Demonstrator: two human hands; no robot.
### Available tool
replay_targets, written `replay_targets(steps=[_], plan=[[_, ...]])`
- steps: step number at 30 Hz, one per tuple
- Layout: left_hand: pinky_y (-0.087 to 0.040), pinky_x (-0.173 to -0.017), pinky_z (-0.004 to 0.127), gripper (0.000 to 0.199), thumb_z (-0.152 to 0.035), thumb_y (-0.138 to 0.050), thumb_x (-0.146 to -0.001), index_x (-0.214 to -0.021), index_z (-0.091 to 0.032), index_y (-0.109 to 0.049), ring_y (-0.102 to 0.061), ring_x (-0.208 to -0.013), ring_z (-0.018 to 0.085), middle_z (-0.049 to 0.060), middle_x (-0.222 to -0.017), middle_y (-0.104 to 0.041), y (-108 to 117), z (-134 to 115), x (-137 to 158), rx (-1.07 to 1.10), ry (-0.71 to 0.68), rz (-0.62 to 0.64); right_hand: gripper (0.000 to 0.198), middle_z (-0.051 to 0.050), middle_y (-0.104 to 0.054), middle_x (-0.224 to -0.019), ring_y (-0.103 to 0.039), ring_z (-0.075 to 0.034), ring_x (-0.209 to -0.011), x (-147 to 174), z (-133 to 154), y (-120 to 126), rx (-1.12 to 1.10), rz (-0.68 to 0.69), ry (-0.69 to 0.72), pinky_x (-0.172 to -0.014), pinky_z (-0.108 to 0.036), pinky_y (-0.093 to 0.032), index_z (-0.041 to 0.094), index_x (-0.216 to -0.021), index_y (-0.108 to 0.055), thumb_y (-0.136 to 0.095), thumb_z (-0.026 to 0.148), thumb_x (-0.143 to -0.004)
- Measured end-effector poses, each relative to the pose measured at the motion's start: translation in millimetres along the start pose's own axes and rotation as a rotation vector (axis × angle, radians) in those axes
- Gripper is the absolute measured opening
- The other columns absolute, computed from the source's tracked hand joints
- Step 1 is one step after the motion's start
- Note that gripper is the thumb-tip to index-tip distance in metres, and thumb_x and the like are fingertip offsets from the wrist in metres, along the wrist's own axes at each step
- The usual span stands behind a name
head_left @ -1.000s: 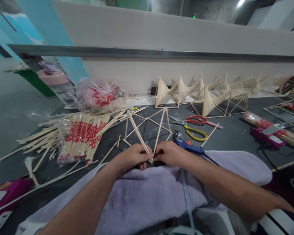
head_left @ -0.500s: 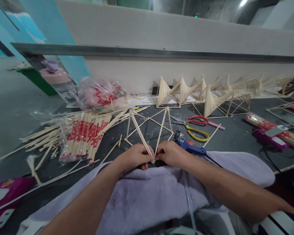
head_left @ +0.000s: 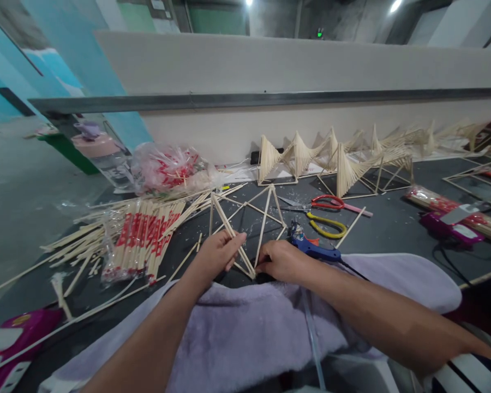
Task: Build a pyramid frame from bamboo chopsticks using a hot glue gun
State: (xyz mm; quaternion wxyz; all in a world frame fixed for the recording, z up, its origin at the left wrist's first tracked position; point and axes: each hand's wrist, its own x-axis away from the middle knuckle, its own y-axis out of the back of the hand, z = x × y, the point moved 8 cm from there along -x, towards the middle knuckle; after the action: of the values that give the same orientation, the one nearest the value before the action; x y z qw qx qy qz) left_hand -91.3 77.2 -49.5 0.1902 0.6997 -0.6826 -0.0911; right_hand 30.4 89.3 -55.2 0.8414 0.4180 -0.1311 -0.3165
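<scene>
Between left hand (head_left: pixel 219 254) and right hand (head_left: pixel 277 258), stick frame's near corner (head_left: pixel 252 272)

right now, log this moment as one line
left hand: holding stick frame | right hand: at its near corner, grip unclear | glue gun: beside right hand | scissors: on table

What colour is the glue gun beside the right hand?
Mostly blue; the glue gun shows best in head view.

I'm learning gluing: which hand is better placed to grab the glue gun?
Probably the right hand: the glue gun lies beside it. The left hand is farther away, at the frame.
</scene>
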Motion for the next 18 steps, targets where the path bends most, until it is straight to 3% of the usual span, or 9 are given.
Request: replay_targets(steps=[4,12,18], plan=[[-0.028,-0.036,0.018,0.031,-0.044,-0.043,-0.079,-0.078,-0.015,-0.055,-0.038,-0.033,0.006,-0.006,-0.049,-0.046,2.4,-3.8,0.6,-0.009,0.01,-0.071,0.01,-0.001,-0.067,-0.074,-0.058,-0.012,-0.067,-0.2,-3.1,0.4,0.012,-0.016,-0.027,-0.056,-0.019,-0.036,0.02,-0.077,-0.069,-0.064,0.022,-0.068],[-0.032,-0.039,0.02,0.03,-0.041,-0.037,-0.081,-0.077,-0.016,-0.053,-0.04,-0.036,0.007,-0.005,-0.052,-0.046,-2.3,-6.4,3.7,-0.027,-0.005,-0.044,0.01,0.0,-0.067,-0.074,-0.058,-0.011,-0.068,0.4,-4.8,-0.3,-0.014,0.0,-0.045,-0.058,-0.019,-0.037,0.02,-0.077,-0.069,-0.064,0.021,-0.068],[-0.028,-0.037,0.02,0.029,-0.042,-0.039,-0.08,-0.074,-0.016,-0.051,-0.037,-0.034,0.007,-0.005,-0.049,-0.043,-0.6,-9.9,6.2,-0.011,0.024,-0.082,0.013,-0.002,-0.067,-0.076,-0.059,-0.012,-0.068,-1.1,-1.2,-0.5,-0.011,0.026,0.004,-0.059,-0.019,-0.038,0.018,-0.079,-0.069,-0.062,0.023,-0.071]])
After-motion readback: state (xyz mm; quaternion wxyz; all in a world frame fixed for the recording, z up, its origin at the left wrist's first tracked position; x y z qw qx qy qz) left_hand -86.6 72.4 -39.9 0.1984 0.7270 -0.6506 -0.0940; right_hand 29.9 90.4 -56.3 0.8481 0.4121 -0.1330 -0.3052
